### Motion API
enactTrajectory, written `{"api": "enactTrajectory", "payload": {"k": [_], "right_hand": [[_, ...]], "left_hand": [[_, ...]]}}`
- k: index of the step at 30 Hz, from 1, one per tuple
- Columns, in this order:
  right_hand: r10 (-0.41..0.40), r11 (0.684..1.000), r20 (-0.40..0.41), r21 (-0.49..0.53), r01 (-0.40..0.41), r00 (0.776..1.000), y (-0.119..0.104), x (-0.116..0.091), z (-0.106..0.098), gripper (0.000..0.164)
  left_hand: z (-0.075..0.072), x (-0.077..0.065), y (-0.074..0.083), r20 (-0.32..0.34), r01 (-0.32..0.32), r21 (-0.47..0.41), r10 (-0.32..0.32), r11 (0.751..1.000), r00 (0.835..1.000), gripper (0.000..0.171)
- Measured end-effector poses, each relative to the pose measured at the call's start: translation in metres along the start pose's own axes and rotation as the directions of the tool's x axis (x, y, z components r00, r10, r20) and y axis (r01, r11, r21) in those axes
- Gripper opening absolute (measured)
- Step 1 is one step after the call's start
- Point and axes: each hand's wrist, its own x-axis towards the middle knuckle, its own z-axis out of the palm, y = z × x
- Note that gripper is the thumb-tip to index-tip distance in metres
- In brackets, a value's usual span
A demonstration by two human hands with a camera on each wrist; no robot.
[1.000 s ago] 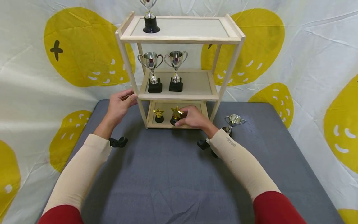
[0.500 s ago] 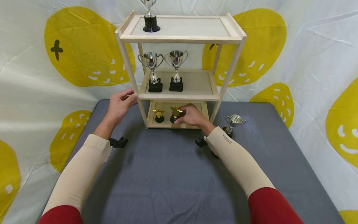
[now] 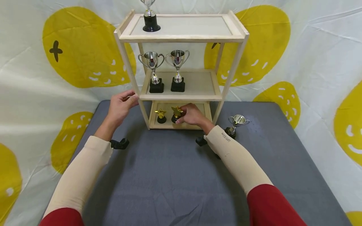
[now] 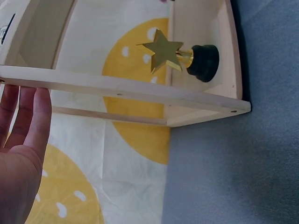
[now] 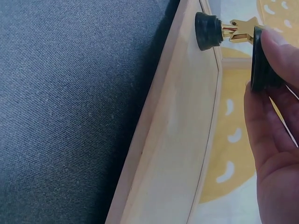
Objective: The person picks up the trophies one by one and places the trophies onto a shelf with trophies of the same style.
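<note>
My right hand grips a gold star trophy by its black base, over the bottom board of a wooden shelf rack. In the right wrist view, thumb and fingers pinch that base, and the backdrop shows between it and the board. Left of it, a second star trophy stands upright on the bottom board, seen close in the left wrist view. My left hand is at the rack's left front post, its straight fingers touching the post's edge.
Two silver cup trophies stand on the middle shelf. Another silver trophy, cut off by the frame, stands on the top shelf at left. A small cup trophy is on the grey table, right of the rack, partly behind my right forearm.
My right hand has shifted slightly left with the star trophy, towards the other star trophy. My left hand stays at the post.
</note>
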Motion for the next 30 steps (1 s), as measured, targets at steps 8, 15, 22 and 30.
{"api": "enactTrajectory", "payload": {"k": [8, 15, 22, 30], "right_hand": [[0.003, 1.000, -0.017, -0.001, -0.003, 1.000, 0.005, 0.005, 0.000, 0.024], [0.012, 1.000, -0.020, 0.003, -0.012, 1.000, 0.007, 0.007, 0.002, 0.024], [0.006, 1.000, -0.025, -0.012, -0.007, 1.000, 0.008, 0.013, 0.004, 0.024], [0.018, 1.000, -0.039, -0.021, -0.018, 0.999, 0.008, 0.018, 0.007, 0.024]], "left_hand": [[0.002, 0.004, -0.002, 0.007, -0.016, -0.027, 0.017, 1.000, 1.000, 0.043], [0.003, 0.003, -0.003, 0.008, -0.028, -0.033, 0.028, 0.999, 1.000, 0.043], [0.002, 0.002, -0.002, -0.009, -0.014, -0.009, 0.014, 1.000, 1.000, 0.044], [0.001, 0.002, -0.002, -0.013, -0.003, 0.010, 0.003, 1.000, 1.000, 0.043]]}}
